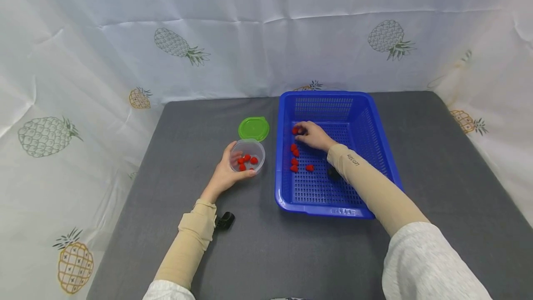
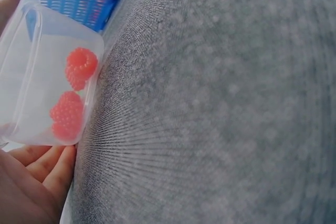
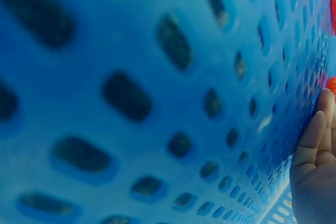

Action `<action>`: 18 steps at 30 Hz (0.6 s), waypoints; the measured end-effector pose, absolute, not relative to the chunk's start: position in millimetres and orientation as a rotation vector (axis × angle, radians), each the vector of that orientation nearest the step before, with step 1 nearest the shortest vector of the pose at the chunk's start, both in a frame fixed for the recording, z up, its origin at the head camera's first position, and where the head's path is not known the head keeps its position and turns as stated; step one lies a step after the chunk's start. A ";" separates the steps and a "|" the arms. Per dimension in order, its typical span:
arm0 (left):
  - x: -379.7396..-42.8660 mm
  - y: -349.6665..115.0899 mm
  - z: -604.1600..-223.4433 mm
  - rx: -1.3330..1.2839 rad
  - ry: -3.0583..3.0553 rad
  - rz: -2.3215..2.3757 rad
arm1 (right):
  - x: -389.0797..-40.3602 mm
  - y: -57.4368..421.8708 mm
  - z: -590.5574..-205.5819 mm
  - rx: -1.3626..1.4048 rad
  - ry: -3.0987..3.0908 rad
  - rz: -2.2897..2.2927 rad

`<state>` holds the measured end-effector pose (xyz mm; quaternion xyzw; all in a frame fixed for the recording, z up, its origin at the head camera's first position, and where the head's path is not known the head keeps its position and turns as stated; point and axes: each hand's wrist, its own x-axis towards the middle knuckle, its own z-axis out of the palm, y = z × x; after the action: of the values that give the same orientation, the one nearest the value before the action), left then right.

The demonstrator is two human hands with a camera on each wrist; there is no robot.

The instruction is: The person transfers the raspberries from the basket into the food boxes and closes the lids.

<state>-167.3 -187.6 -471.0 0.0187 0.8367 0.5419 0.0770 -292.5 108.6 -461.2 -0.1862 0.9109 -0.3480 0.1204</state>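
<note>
My left hand (image 1: 225, 170) grips a clear round plastic tub (image 1: 261, 155), thumb on the near side and fingers round the far side. Several red raspberries (image 2: 81, 66) lie inside it, and it stands on the table. Inside the blue basket (image 1: 281, 184), my right hand (image 1: 314, 136) has its thumb and fingers around a raspberry (image 1: 295, 130) near the left wall; part of the berry is covered. The right wrist view shows a red berry (image 3: 331, 83) right at the fingertips. More raspberries (image 1: 294, 162) lie on the basket floor nearer to me.
A green round lid (image 1: 254, 128) lies on the grey table (image 1: 200, 128) just beyond the tub. The basket's raised, slotted walls stand right of the tub. Black wrist devices (image 1: 225, 221) sit at both forearms. A white pineapple-print curtain (image 1: 266, 54) hangs around the table.
</note>
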 end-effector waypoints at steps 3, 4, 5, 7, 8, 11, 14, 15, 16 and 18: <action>-169.3 -187.5 -469.5 0.065 2.512 1.634 | -294.0 109.3 -458.4 -0.554 2.659 -1.023; -169.6 -187.5 -469.1 0.074 2.515 1.636 | -294.1 109.4 -457.8 -0.557 2.656 -1.026; -169.6 -187.4 -468.8 0.078 2.515 1.640 | -293.8 109.4 -457.3 -0.555 2.654 -1.031; -168.7 -187.6 -468.9 0.086 2.515 1.641 | -292.3 109.3 -457.4 -0.559 2.656 -1.035; -167.9 -187.9 -469.3 0.087 2.513 1.639 | -291.3 109.1 -457.8 -0.563 2.656 -1.035; -164.4 -189.1 -471.7 0.071 2.506 1.624 | -286.8 108.4 -460.0 -0.589 2.658 -1.016; -161.8 -190.0 -473.4 0.067 2.504 1.617 | -283.2 107.4 -461.8 -0.600 2.654 -0.998; -161.4 -189.9 -473.5 0.067 2.504 1.618 | -282.7 107.1 -462.0 -0.601 2.658 -0.994; -161.6 -189.8 -473.6 0.065 2.505 1.620 | -282.6 106.9 -462.2 -0.600 2.664 -0.989; -162.9 -189.4 -473.1 0.065 2.510 1.627 | -283.6 106.0 -461.3 -0.602 2.681 -0.991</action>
<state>-162.9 -189.4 -473.1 0.0217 0.8367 0.5421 0.0747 -283.6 106.0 -461.3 -0.2049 0.9123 -0.3371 0.1099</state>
